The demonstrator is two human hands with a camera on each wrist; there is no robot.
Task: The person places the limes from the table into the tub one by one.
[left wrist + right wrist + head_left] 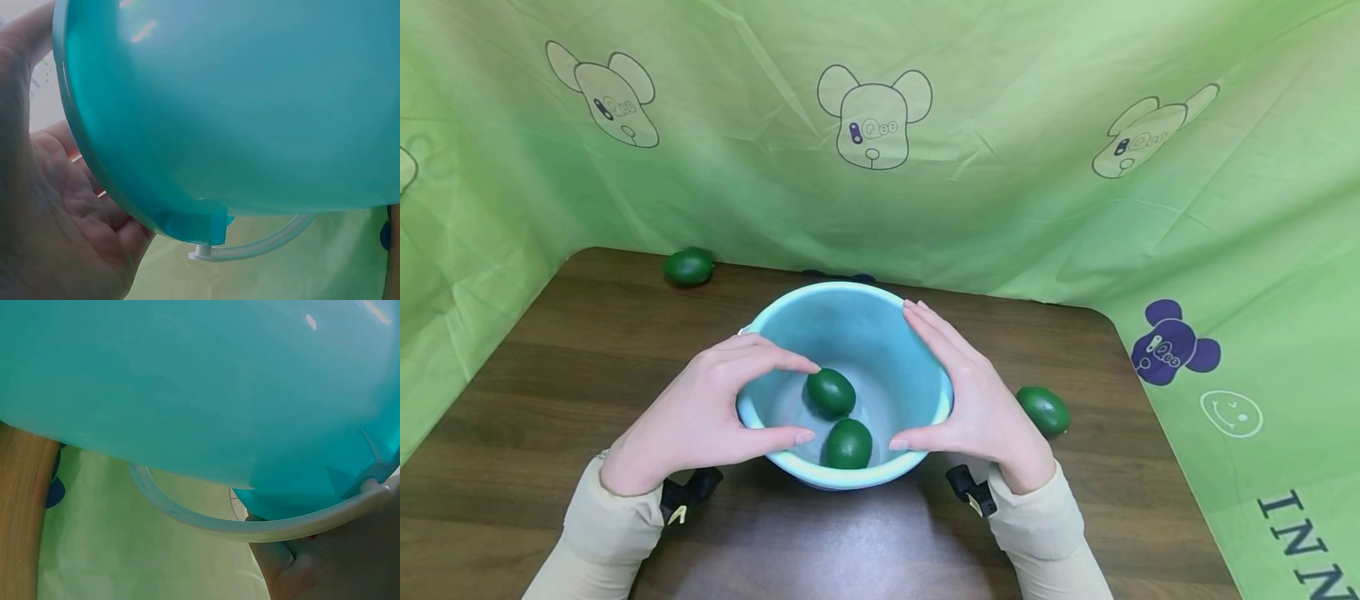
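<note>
A light blue bucket [842, 479] stands open-topped on the table. Two dark green limes [831, 393] lie inside it, one behind the other. My left hand [703, 408] reaches over the left rim with thumb and forefinger apart; the forefinger's tip overlaps the rear lime. Over the right rim is my right hand [973, 396], its fingers along the edge and its thumb spread toward the front rim. Neither hand has a lime between its fingers. In the left wrist view the bucket wall [237, 106] hides part of the left fingers.
One more lime [688, 267] lies at the table's back left, another [1043, 410] just right of the bucket by the right wrist. A pale handle [250, 531] hangs from the bucket. Green printed cloth [737, 167] surrounds the brown wooden table [520, 400].
</note>
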